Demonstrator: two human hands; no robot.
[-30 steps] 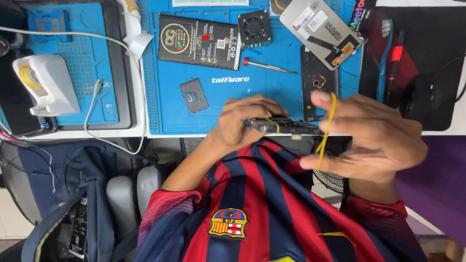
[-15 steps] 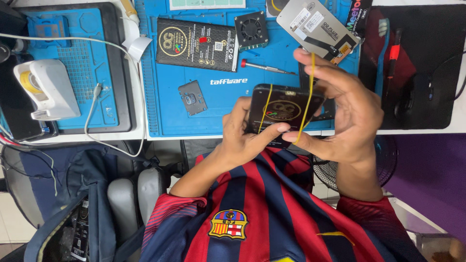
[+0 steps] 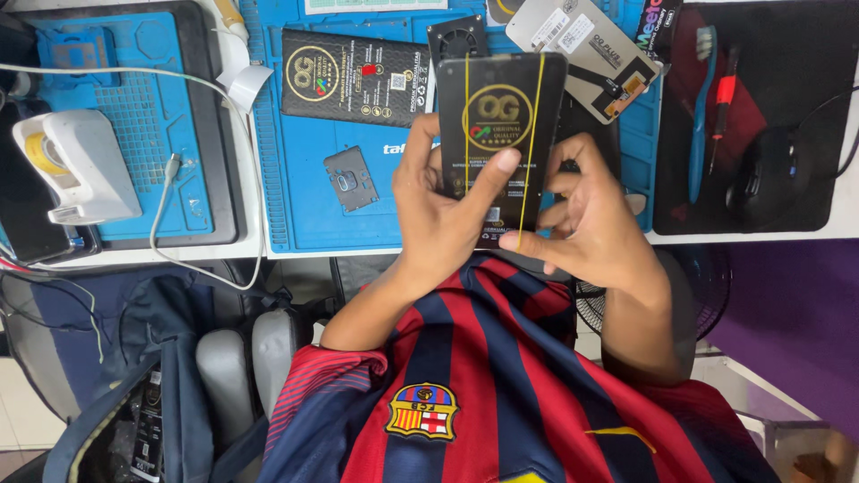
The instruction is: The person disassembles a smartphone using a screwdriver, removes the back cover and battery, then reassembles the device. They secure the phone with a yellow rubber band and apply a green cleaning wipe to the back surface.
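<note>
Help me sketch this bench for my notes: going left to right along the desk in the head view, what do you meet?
White tape dispenser → small dark square part on the blue mat → left hand → black box with yellow rubber bands → right hand → blue toothbrush → black mouse.

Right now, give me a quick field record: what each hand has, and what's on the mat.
held item: black flat box with yellow rubber bands running lengthwise
left hand: grips the box, thumb across its front
right hand: fingers at the box's right edge
surface: blue work mat
on mat: second black box, small dark part
far left: white device
</note>
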